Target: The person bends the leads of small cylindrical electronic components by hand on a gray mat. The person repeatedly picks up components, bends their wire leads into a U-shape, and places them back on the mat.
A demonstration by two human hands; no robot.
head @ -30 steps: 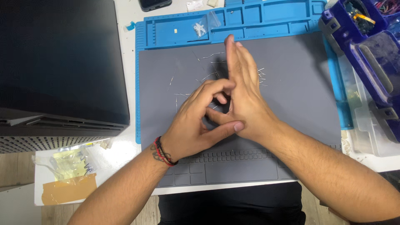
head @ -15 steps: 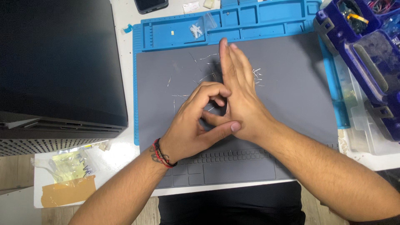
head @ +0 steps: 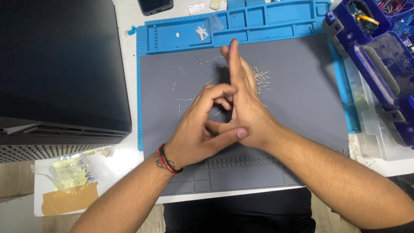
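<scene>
My right hand (head: 246,101) stands on edge over the grey work mat (head: 310,95), fingers straight and together, pointing away from me. Its thumb lies across my left hand. My left hand (head: 194,131), with a red and black cord bracelet at the wrist, is curled with its fingertips against the right palm. Whatever is between them is hidden. Several thin metal pins (head: 261,78) lie scattered on the mat just right of my right fingers, and a few more pins (head: 180,102) lie to the left.
A blue compartment strip (head: 276,17) borders the mat's far edge and holds a small clear bag (head: 202,32). A large black case (head: 60,64) stands at left. Purple-blue parts bins (head: 379,56) sit at right. A phone (head: 155,5) lies at the far edge and yellow bags and tan tape (head: 69,190) at near left.
Both hands stay pressed together at the same spot on the mat. The left fingers shift slightly against the right palm, and the view has drifted a little.
</scene>
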